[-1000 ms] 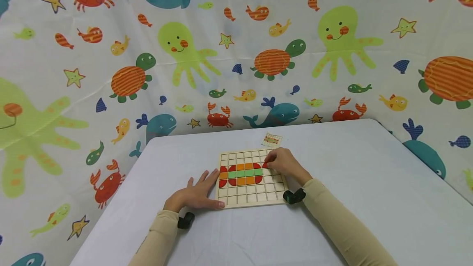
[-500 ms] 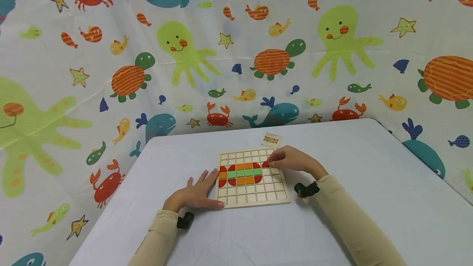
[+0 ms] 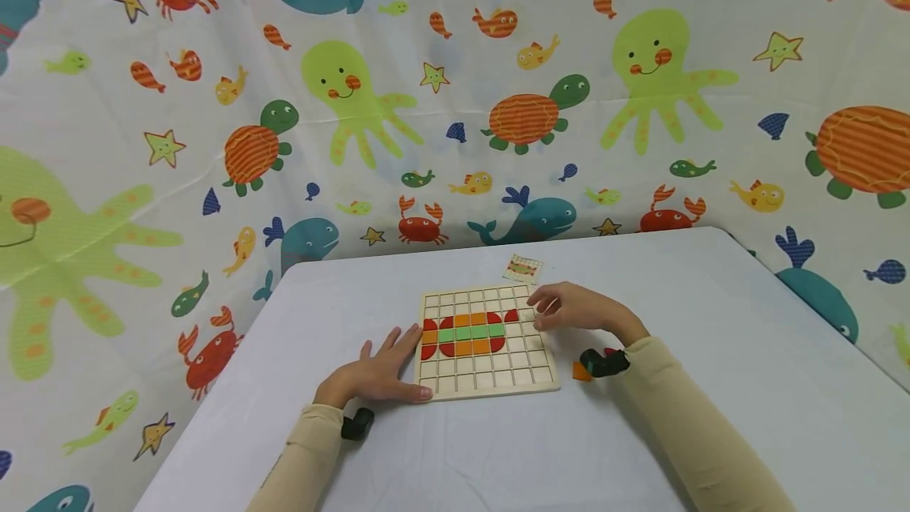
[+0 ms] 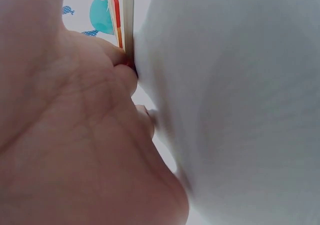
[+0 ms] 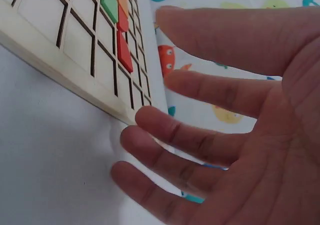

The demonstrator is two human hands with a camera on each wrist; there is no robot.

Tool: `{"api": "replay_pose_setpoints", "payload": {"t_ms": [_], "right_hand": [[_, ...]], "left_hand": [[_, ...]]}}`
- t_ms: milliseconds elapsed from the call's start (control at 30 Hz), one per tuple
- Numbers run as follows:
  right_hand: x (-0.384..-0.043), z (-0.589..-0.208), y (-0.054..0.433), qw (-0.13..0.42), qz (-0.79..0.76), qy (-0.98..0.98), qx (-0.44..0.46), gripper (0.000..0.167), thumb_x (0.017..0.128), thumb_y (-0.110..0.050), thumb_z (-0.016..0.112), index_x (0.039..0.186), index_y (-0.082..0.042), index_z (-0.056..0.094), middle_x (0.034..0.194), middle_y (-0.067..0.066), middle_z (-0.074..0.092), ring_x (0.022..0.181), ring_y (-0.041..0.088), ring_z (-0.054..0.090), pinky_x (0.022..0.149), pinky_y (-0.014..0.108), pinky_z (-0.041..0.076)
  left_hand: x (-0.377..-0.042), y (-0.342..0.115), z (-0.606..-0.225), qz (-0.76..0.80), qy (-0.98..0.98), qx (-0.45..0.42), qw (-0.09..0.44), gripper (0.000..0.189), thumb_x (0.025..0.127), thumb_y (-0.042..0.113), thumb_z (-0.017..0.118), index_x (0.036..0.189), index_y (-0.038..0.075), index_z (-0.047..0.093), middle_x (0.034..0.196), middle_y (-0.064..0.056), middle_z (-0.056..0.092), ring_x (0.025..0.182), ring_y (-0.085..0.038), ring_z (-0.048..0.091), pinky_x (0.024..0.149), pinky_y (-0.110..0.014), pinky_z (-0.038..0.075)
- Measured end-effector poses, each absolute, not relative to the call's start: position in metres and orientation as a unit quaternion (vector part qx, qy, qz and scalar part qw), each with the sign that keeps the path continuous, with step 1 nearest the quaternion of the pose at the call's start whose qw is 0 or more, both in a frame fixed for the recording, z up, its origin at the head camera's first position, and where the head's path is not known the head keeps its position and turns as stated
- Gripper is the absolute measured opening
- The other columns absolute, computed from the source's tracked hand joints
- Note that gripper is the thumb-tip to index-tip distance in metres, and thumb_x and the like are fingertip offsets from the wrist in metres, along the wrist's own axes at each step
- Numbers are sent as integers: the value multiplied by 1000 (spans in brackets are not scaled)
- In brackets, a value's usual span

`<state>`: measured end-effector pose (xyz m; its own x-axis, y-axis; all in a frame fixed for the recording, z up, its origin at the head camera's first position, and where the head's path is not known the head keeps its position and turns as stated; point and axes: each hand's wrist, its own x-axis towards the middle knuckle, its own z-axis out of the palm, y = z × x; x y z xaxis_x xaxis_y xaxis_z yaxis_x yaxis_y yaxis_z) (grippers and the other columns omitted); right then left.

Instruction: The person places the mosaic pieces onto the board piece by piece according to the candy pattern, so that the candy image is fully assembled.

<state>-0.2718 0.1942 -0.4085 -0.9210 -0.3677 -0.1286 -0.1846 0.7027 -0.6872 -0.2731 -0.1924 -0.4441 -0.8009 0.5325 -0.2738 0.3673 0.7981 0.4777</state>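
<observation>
A wooden grid board [image 3: 490, 379] lies on the table, with red, orange and green tiles filling several of its squares. To the right of the main group, a single red tile [image 3: 511, 316] with a curved side sits in its own square; the right wrist view also has this red tile [image 5: 124, 52] in the grid. My left hand [image 3: 373, 374] rests with spread fingers against the board's left edge and lower left corner. Just over the board's right edge is my right hand [image 3: 579, 310]. Its fingers are loosely bent and hold nothing, as the right wrist view confirms.
Behind the board lies a small pattern card [image 3: 523, 268]. Right of the board, an orange tile [image 3: 581, 371] and a partly hidden red piece [image 3: 610, 352] lie by the right wrist camera [image 3: 604, 363]. A printed sea-animal curtain [image 3: 441, 133] hangs behind the table.
My right hand has let go of the red tile and moved right, off its square. Loose pieces beneath the right wrist have come into view. The left hand has stayed in place.
</observation>
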Motion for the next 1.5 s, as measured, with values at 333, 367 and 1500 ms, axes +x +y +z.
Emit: {"api": "replay_pose_setpoints", "payload": {"t_ms": [333,367,1500], "right_hand": [[-259,-408,203,152,-317,926,-134,45,93,-22,84,128,-2,64,106,10,60,101,28,56,88,42,52],[-258,-409,204,147,-315,928,-135,45,93,-23,84,129,-2,64,106,9,60,101,27,55,88,42,52],[-202,-421,215,124,-265,938,-183,29,87,-3,87,104,-11,64,88,-2,57,83,17,54,74,29,52]], "left_hand": [[-272,-190,-442,190,934,234,194,120,84,59,84,173,13,17,179,-11,14,163,-40,2,123,-73,-5],[-272,-189,-442,189,934,236,192,120,84,58,84,173,13,17,179,-11,14,163,-40,3,123,-73,-4],[-275,-192,-445,188,934,233,193,120,84,60,83,173,12,18,179,-11,14,163,-40,0,123,-73,-6]]}}
